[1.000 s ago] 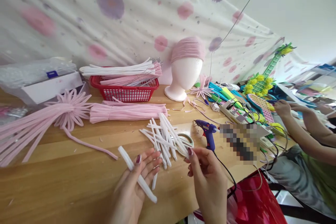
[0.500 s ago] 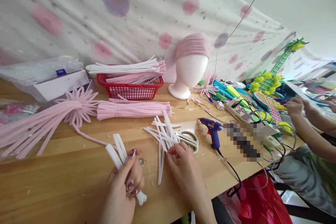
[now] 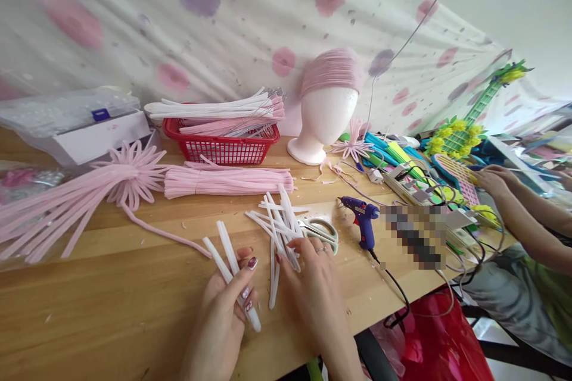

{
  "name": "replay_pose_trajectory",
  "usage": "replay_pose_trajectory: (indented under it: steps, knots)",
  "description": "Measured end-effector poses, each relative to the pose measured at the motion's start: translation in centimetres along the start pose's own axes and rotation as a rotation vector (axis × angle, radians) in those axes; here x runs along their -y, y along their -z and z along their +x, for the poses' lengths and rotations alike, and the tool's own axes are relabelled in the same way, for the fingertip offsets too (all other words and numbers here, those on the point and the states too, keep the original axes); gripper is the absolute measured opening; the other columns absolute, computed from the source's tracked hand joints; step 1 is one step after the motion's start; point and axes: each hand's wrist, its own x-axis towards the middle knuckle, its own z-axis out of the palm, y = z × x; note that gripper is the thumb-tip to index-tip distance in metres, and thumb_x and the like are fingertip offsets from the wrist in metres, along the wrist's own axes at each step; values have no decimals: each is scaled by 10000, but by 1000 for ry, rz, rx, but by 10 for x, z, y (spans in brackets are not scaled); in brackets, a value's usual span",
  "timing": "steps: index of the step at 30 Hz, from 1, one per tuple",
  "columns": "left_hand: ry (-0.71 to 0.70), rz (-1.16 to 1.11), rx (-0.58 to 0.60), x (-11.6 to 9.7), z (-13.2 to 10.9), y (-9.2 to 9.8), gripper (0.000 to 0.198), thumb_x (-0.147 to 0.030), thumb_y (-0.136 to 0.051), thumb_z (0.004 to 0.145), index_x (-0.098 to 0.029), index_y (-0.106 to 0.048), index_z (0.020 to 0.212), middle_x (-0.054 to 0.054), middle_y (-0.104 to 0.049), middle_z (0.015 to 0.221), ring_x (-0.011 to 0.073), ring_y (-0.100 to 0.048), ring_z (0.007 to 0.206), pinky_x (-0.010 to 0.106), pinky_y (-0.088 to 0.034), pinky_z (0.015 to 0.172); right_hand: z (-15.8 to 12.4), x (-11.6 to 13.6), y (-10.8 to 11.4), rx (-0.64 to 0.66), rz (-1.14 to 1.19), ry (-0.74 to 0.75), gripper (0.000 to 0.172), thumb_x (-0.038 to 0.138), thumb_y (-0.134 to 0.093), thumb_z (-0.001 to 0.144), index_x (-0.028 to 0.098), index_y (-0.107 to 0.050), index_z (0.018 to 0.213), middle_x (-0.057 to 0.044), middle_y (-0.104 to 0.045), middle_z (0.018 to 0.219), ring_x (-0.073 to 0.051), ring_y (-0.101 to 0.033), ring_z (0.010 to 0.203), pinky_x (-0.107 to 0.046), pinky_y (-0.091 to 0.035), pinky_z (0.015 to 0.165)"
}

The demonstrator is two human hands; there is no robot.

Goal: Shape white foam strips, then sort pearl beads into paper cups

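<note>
wooden table (image 3: 111, 297), white strips (image 3: 289, 208), floral cloth (image 3: 250, 18) behind

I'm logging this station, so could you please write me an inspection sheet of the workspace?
Surface: wooden table, small scraps scattered.
Job's things: loose pile of white strips, next to scissors.
Clutter: pink bundle, filled red basket, glue gun.
Hands: left hand holds two white strips; right hand at the pile.
Cables: black cord from glue gun; plugs on a power strip.
Surroundings: flowered sheet, head form with pink cap, another person's arms.

white strips (image 3: 228, 247) — partly hidden by left hand (image 3: 224, 308) | dark object (image 3: 415, 243) — pixelated
</note>
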Motion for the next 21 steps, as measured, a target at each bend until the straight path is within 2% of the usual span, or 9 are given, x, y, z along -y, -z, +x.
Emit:
replay_pose_trajectory:
  steps: [3, 6, 9, 11, 13, 15, 16, 18, 21]
  knots:
    - [1, 14, 2, 0, 0, 0, 517, -247, -929, 431, -130, -693, 876, -19, -579, 786, 50, -442, 557, 176, -409, 459, -2, 4, 4, 7, 25, -2, 114, 109, -616, 848, 185, -628, 765, -76, -622, 828, -294, -532, 861, -430, -427, 788]
    - [-31, 87, 49, 3, -3, -2, 506, -333, -934, 487, -149, -697, 894, -28, -572, 735, 70, -471, 589, 178, -420, 500, -14, 17, 18, 21, 227, -10, 125, 133, -613, 843, 203, -607, 740, -44, -615, 813, -267, -550, 863, -401, -426, 792]
    - [-20, 107, 78, 7, -6, -6, 496, -408, -928, 510, -159, -687, 864, -18, -592, 704, 101, -522, 636, 192, -443, 552, -25, 28, 30, 242, 429, 102, 120, 178, -619, 870, 224, -630, 759, -19, -643, 867, -222, -583, 901, -341, -446, 818]
    - [3, 39, 3, 8, -6, -8, 526, -440, -939, 454, -160, -665, 805, -5, -618, 728, 112, -540, 647, 200, -449, 551, -24, 27, 31, 321, 471, 146, 144, 214, -580, 913, 231, -654, 790, -23, -666, 884, -209, -599, 897, -322, -456, 814]
    - [-23, -38, -41, 7, -4, -8, 522, -467, -935, 446, -170, -624, 742, -28, -582, 672, 98, -515, 613, 192, -442, 541, -14, 18, 27, 155, 374, 115, 163, 242, -520, 948, 214, -673, 901, -69, -682, 957, -241, -595, 939, -368, -448, 846]
    - [-70, -84, 15, 4, -2, -5, 486, -479, -916, 513, -178, -581, 697, -76, -452, 546, 67, -417, 523, 179, -412, 510, 0, 5, 19, -83, 132, 44, 181, 230, -531, 924, 170, -675, 1017, -144, -673, 1087, -317, -554, 1032, -460, -406, 900]
    - [-84, -94, 52, 3, -2, -4, 468, -474, -905, 547, -178, -570, 682, -96, -373, 498, 54, -346, 477, 174, -381, 478, 7, -2, 16, -106, 30, 5, 179, 214, -546, 909, 160, -686, 1007, -160, -680, 1090, -346, -542, 1035, -489, -391, 897]
    - [-82, -95, 92, 0, -2, -2, 442, -460, -894, 583, -170, -572, 673, -121, -266, 454, 40, -225, 430, 173, -309, 419, 16, -12, 13, -70, -82, -55, 158, 181, -557, 893, 167, -713, 904, -150, -719, 987, -364, -548, 974, -496, -388, 852]
    - [-66, -53, 58, -2, -3, -2, 472, -449, -916, 543, -156, -622, 767, -125, -281, 464, 36, -232, 430, 170, -287, 409, 11, -11, 15, -12, 3, -53, 190, 194, -562, 910, 194, -720, 805, -93, -736, 824, -310, -583, 855, -426, -412, 783]
